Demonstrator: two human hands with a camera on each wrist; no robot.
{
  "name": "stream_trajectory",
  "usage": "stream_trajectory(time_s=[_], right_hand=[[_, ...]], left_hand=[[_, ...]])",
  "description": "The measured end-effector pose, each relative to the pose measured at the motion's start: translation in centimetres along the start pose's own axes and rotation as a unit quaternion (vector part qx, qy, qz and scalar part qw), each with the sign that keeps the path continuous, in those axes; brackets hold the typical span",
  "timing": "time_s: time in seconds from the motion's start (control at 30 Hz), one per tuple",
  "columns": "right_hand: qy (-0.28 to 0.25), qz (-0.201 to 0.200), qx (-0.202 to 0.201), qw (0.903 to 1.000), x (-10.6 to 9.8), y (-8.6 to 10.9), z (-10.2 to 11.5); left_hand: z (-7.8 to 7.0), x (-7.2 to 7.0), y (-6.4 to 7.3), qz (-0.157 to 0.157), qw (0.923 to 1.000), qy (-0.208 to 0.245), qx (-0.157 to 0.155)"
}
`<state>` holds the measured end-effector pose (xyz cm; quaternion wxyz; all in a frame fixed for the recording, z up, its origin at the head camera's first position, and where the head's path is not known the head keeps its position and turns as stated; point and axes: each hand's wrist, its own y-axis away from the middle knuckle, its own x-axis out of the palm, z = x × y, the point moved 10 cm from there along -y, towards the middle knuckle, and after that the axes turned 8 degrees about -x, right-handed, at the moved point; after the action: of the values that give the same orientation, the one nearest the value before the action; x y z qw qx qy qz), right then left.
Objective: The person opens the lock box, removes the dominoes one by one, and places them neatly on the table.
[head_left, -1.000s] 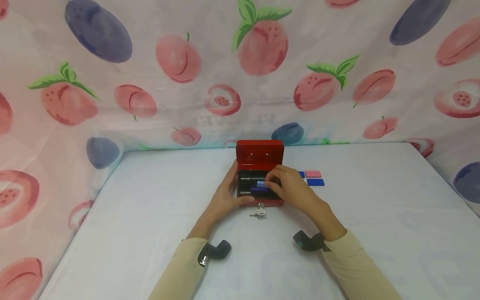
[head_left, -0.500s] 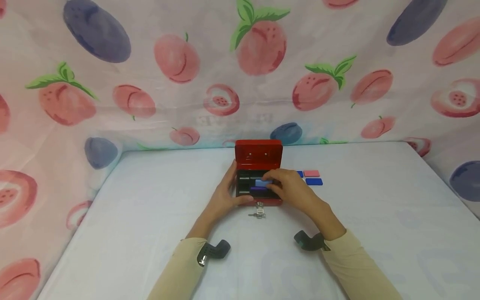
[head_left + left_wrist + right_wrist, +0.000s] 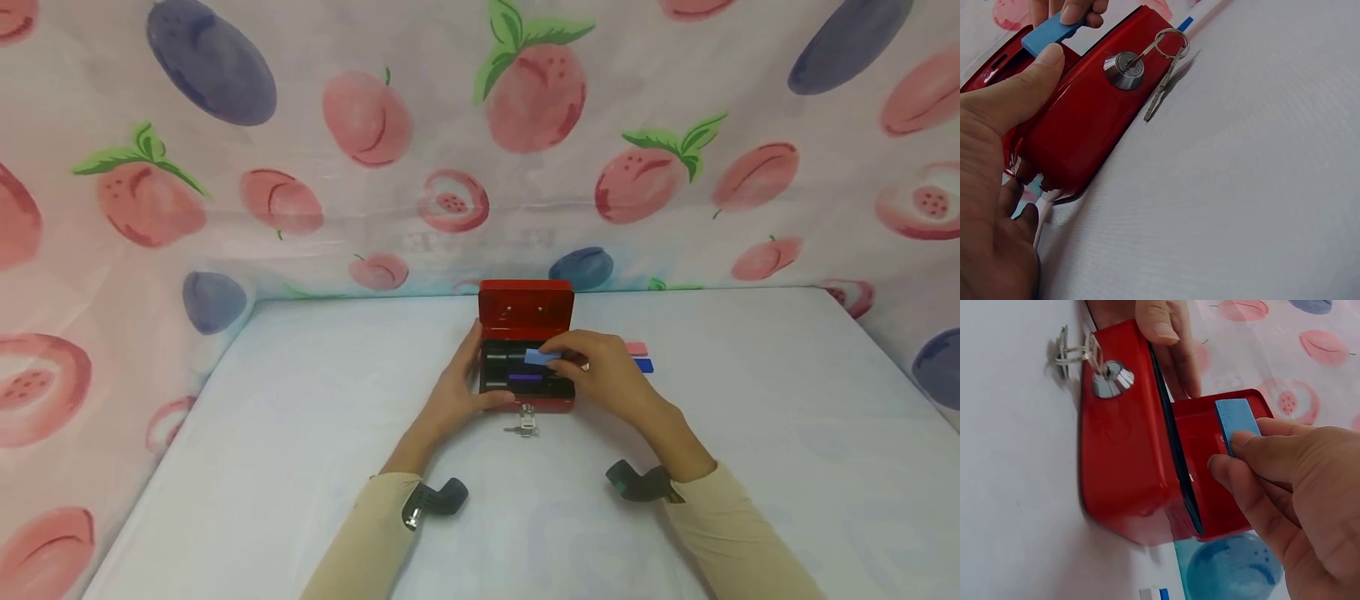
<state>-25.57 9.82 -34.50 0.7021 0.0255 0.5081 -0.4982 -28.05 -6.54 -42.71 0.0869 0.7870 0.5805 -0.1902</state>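
My left hand (image 3: 452,392) holds the red cash box (image 3: 491,404) at its left end, thumb over the front rim and fingers along the side. The box stands with its lid (image 3: 525,304) raised and a black compartment tray (image 3: 495,363) inside. Between thumb and fingers, my right hand (image 3: 603,367) pinches a light blue rectangular block (image 3: 1238,419) above the tray. A dark blue-purple block (image 3: 525,377) lies in the tray. In the left wrist view, a key on a ring (image 3: 1172,44) sits in the front lock (image 3: 1124,70), with another key hanging from it.
To the right of the box lie a pink block (image 3: 636,348) and a blue block (image 3: 645,365), partly hidden behind my right hand. A white table (image 3: 337,367) spreads around, with a fruit-patterned cloth (image 3: 300,250) hanging at its back.
My right hand has raised the light blue block from the tray and moved it slightly right. My left hand keeps its hold on the box. The head view has shifted a little.
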Motion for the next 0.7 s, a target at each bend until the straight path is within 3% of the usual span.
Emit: stream_trajectory(time_s=[0.3, 0.7], right_hand=[[-0.005, -0.038, -0.044, 0.9983, -2.0, 0.8, 0.6], [0.008, -0.025, -0.016, 0.9995, -3.5, 2.5, -0.7]], left_hand=[[0.0, 0.0, 0.1, -0.007, 0.9999, -0.01, -0.01], [-0.1, 0.0, 0.2, -0.009, 0.9997, -0.015, -0.015]])
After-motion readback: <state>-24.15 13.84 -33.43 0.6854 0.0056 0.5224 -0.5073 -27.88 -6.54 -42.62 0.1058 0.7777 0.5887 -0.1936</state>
